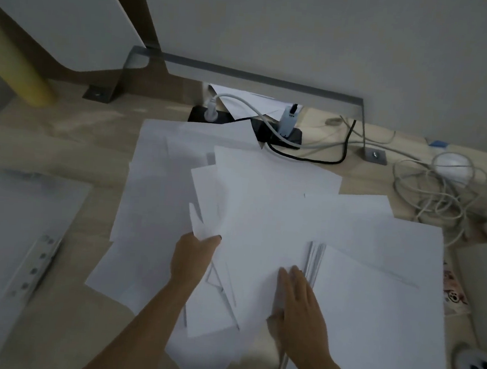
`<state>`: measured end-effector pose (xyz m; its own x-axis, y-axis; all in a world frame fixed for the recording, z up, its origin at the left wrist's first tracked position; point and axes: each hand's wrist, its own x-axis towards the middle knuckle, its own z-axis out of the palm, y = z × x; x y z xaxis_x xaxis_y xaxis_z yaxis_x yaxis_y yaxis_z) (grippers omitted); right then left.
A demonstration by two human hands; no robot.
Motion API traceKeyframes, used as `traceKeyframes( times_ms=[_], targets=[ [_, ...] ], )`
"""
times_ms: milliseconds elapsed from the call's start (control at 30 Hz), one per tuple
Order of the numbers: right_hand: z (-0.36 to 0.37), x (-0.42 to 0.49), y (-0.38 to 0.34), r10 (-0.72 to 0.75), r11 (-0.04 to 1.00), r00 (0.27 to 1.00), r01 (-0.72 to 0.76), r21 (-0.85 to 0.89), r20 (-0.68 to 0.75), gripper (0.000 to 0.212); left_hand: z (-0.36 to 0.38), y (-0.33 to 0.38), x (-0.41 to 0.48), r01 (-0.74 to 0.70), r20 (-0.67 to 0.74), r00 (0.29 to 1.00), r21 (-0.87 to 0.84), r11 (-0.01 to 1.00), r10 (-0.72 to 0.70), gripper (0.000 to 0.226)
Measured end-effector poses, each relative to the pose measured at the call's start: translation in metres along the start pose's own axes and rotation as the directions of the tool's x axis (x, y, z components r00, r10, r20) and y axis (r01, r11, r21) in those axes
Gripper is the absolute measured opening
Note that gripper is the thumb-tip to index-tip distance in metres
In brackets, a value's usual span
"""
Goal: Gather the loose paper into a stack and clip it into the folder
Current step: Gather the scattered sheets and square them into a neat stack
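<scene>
Lots of white loose paper [264, 203] lies all over the middle of the pale wooden worktop [65, 141]. The sheets lie on top of each other and point every which way. A few sheets have faint grey marks, but they are too blurry to read.

The left hand [196, 256] reaches in from the bottom. Its thumb is on top and its fingers are tucked under, so it pinches the edge of a few sheets and lifts that edge a little. The left arm is stretched out, nearly straight.

The right hand [299, 305] lies flat on the paper, palm down, with straight fingers held close together. It holds nothing. Its fingertips touch the side of a thicker stack [315, 260] of sheets that lies on the right.

The folder [16, 210] lies open on the left side of the worktop, apart from the paper. Its metal clip [36, 264] with round holes is near the folder's right edge.

At the back, a black power strip [281, 135] has plugs in it, partly under a sheet. A tangle of white cables [439, 194] lies on the right. A small paw print picture [453, 295] peeks out by the paper's right edge.
</scene>
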<state>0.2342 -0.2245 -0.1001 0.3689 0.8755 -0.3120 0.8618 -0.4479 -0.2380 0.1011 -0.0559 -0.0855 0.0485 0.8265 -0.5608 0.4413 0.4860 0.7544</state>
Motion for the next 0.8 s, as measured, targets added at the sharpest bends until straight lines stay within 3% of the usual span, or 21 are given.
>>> traceKeyframes(
  times_ms=[167,433,533,600,667,733,800],
  targets=[
    [-0.002,0.0,0.001,-0.007,0.998,0.997,0.001,-0.068,-0.081,0.063,-0.047,0.005,0.001,-0.065,-0.055,0.997,-0.084,0.994,0.061,0.02],
    [0.003,0.001,0.001,0.107,0.994,0.994,-0.108,-0.028,-0.022,0.066,-0.122,-0.023,0.017,0.083,-0.117,0.989,-0.072,0.994,-0.091,0.039],
    [-0.005,0.003,-0.009,0.089,0.993,0.996,-0.088,0.075,-0.012,0.067,-0.146,-0.032,0.018,0.104,-0.099,0.989,-0.088,0.991,-0.113,0.046],
    [-0.01,0.011,-0.014,0.166,0.951,0.986,-0.169,0.261,0.034,0.065,-0.155,-0.038,0.016,0.108,-0.081,0.99,-0.094,0.99,-0.116,0.049],
    [-0.016,0.024,-0.021,0.176,0.918,0.984,-0.159,0.364,-0.016,0.066,-0.159,-0.042,0.014,0.113,-0.057,0.991,-0.128,0.985,-0.121,0.05],
    [-0.019,0.035,-0.032,0.077,0.949,0.997,-0.081,0.304,0.026,0.076,-0.16,-0.049,0.013,0.106,-0.015,0.994,-0.187,0.977,-0.11,0.048],
    [-0.013,0.039,-0.043,-0.009,0.996,0.988,-0.005,0.086,0.154,0.085,-0.156,-0.051,0.01,0.144,0.032,0.99,-0.258,0.955,-0.14,0.037]
  ],
)
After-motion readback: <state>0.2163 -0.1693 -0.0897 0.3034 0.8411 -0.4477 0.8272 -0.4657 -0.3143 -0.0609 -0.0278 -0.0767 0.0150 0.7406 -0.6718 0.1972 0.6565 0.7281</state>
